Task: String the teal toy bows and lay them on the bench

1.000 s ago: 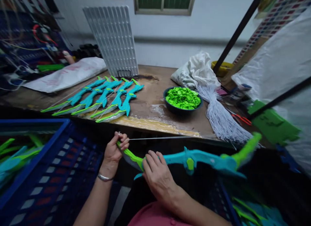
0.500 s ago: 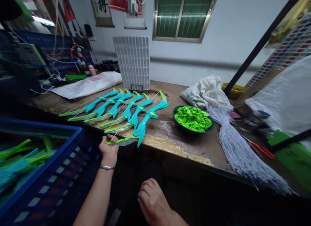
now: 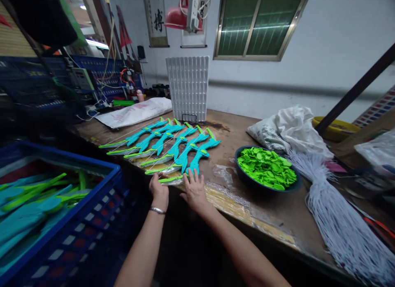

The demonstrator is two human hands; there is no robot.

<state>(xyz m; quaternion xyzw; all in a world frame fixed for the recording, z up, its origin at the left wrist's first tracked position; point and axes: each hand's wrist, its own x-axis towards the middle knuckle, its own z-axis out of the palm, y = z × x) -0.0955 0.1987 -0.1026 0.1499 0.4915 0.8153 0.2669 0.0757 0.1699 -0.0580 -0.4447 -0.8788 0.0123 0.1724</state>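
Note:
Several toy bows with turquoise grips, green limbs and white strings lie side by side on the wooden workbench (image 3: 234,133). My left hand (image 3: 159,191) is at the bench's front edge, its fingers closed around the near green tip of the rightmost toy bow (image 3: 200,153). Beside it, my right hand (image 3: 195,190) lies with fingers spread over the lower end of that bow's turquoise grip, touching it from above. The fingertips of my left hand are partly hidden by the hand itself.
A blue crate (image 3: 105,176) with more bow parts stands at the left. To the right are a dark bowl (image 3: 239,172) of green plastic pieces, a bundle of white strings (image 3: 328,209) and a white sack (image 3: 277,124). A ribbed panel (image 3: 188,87) stands upright behind the bows.
My right hand has come up from below the bench edge onto the rightmost bow. That bow now sits closer to the others, my left hand still at its tip. The view has turned left.

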